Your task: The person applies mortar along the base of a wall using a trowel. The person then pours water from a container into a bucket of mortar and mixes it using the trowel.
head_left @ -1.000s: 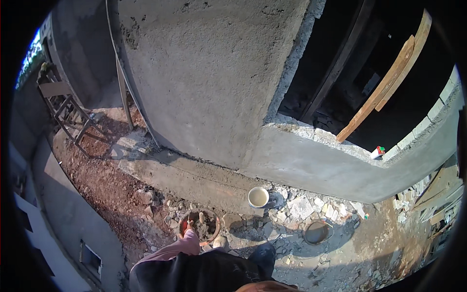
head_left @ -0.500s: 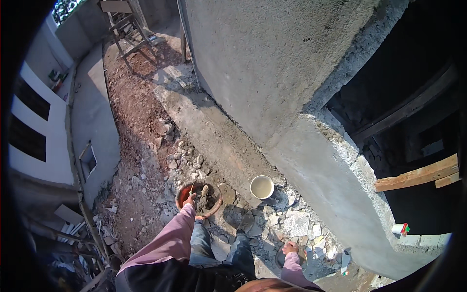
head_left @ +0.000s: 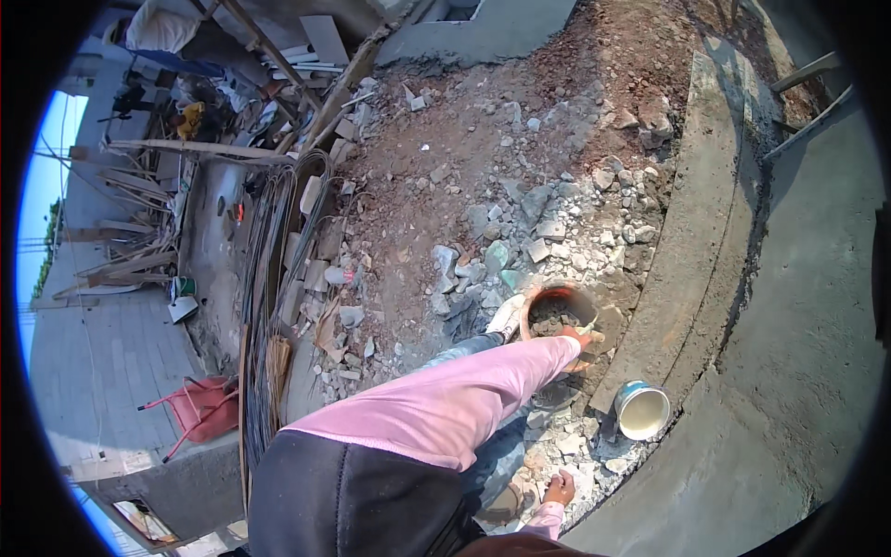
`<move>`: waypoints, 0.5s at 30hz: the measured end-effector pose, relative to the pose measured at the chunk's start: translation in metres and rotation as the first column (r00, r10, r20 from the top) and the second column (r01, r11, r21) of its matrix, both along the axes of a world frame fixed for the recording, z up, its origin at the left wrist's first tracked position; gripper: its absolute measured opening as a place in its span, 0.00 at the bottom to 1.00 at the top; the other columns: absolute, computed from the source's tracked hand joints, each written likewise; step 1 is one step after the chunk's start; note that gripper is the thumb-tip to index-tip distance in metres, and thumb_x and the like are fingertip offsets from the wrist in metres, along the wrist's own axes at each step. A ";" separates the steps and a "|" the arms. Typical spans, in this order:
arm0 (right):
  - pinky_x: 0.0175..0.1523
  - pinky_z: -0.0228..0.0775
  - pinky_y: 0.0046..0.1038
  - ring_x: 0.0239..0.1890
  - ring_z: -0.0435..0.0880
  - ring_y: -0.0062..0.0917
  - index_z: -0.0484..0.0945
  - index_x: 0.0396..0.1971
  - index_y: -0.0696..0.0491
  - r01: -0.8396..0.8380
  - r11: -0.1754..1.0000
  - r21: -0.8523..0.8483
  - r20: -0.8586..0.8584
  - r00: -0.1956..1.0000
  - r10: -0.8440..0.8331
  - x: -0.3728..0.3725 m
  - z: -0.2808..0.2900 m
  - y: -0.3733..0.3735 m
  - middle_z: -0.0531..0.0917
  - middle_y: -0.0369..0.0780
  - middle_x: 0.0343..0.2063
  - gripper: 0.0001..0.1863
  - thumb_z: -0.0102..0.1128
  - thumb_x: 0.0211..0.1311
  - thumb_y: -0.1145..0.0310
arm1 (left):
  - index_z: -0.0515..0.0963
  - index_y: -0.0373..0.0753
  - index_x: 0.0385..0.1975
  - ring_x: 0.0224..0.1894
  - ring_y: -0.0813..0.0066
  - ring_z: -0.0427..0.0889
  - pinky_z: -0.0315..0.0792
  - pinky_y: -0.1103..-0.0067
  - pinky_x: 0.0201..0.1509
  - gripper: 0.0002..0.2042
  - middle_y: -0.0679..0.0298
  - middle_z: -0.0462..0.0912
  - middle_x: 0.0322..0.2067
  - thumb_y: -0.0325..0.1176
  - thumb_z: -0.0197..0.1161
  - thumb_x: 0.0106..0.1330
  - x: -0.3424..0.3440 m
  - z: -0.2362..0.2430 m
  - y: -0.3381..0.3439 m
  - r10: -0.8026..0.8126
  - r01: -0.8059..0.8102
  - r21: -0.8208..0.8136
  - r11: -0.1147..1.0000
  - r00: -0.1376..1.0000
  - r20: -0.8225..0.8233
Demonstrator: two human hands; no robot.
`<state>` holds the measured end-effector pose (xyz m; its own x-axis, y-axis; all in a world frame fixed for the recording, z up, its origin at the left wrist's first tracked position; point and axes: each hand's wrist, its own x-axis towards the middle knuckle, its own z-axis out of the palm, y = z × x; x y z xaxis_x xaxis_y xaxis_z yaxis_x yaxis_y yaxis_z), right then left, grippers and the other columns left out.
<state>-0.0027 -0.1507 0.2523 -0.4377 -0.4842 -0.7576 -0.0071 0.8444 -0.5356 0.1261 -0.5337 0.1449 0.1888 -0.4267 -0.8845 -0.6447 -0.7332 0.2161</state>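
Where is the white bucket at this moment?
In the head view, the white bucket stands right of centre on the rubble, against the grey concrete ledge, just below the orange pan.

Your left hand point(head_left: 583, 338) rests at a rusty, rough pan point(head_left: 558, 310) holding wet, grainy mortar point(head_left: 553, 318). Just beyond it lies rough broken rubble point(head_left: 520, 223). Beside it stands a smooth, glossy plastic bucket point(head_left: 641, 409); past that, the matt, gritty plastered wall point(head_left: 798, 325).
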 end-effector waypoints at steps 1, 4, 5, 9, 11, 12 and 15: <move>0.32 0.72 0.23 0.28 0.78 0.22 0.76 0.42 0.61 0.083 0.996 0.044 0.003 0.997 -0.083 -0.019 -0.028 -0.013 0.80 0.40 0.29 0.14 0.55 0.53 0.78 | 0.78 0.32 0.47 0.54 0.48 0.76 0.67 0.66 0.60 0.38 0.43 0.76 0.51 0.61 0.64 0.46 0.002 -0.015 -0.001 -0.019 0.019 -0.006 1.000 0.999 -0.040; 0.44 0.70 0.33 0.41 0.78 0.39 0.74 0.45 0.63 -0.199 0.979 -0.036 -0.514 0.844 0.153 -0.096 -0.116 -0.061 0.78 0.51 0.40 0.17 0.55 0.54 0.75 | 0.80 0.30 0.42 0.42 0.48 0.81 0.73 0.65 0.49 0.37 0.44 0.82 0.39 0.61 0.65 0.45 0.015 -0.057 0.008 -0.022 0.014 -0.048 0.999 0.986 -0.167; 0.46 0.70 0.35 0.42 0.77 0.40 0.74 0.46 0.63 -0.189 0.982 -0.021 -0.505 0.850 0.152 -0.127 -0.144 -0.080 0.77 0.52 0.40 0.17 0.54 0.55 0.74 | 0.80 0.28 0.40 0.37 0.50 0.83 0.75 0.65 0.45 0.36 0.45 0.83 0.34 0.60 0.66 0.45 0.020 -0.065 0.013 -0.021 0.000 -0.113 0.994 0.982 -0.190; 0.50 0.67 0.40 0.44 0.75 0.47 0.72 0.48 0.62 -0.378 0.915 0.143 -0.710 0.605 0.361 -0.212 -0.248 -0.137 0.75 0.52 0.42 0.17 0.52 0.57 0.74 | 0.80 0.27 0.32 0.21 0.61 0.81 0.74 0.69 0.23 0.29 0.50 0.82 0.26 0.53 0.69 0.47 0.039 -0.071 0.025 -0.075 0.068 -0.035 0.997 0.953 -0.292; 0.55 0.65 0.40 0.50 0.73 0.48 0.72 0.48 0.62 -0.327 0.923 0.201 -0.588 0.714 0.381 -0.239 -0.291 -0.151 0.75 0.54 0.45 0.20 0.58 0.52 0.76 | 0.80 0.27 0.32 0.19 0.60 0.80 0.72 0.70 0.21 0.27 0.50 0.82 0.26 0.50 0.70 0.48 0.045 -0.065 0.011 -0.092 0.089 -0.026 0.996 0.936 -0.339; 0.58 0.64 0.39 0.52 0.73 0.48 0.69 0.52 0.62 -0.312 0.909 0.276 -0.621 0.664 0.416 -0.247 -0.311 -0.154 0.74 0.54 0.47 0.26 0.61 0.50 0.75 | 0.81 0.27 0.29 0.19 0.64 0.80 0.71 0.71 0.20 0.26 0.53 0.81 0.23 0.51 0.69 0.48 0.043 -0.061 0.000 -0.120 0.104 -0.062 0.993 0.915 -0.384; 0.61 0.63 0.37 0.55 0.71 0.48 0.65 0.58 0.61 -0.232 0.877 0.421 -0.672 0.570 0.473 -0.264 -0.360 -0.153 0.74 0.55 0.50 0.34 0.64 0.47 0.73 | 0.81 0.33 0.23 0.18 0.68 0.78 0.69 0.71 0.22 0.19 0.58 0.78 0.18 0.47 0.68 0.48 0.011 -0.051 -0.016 -0.162 0.071 -0.186 0.980 0.824 -0.543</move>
<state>-0.2665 -0.3033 -0.1072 -0.7346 -0.5677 -0.3717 -0.6219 0.7824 0.0341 0.1369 -0.5496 0.0942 -0.3716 -0.5502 -0.7478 -0.4617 -0.5893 0.6630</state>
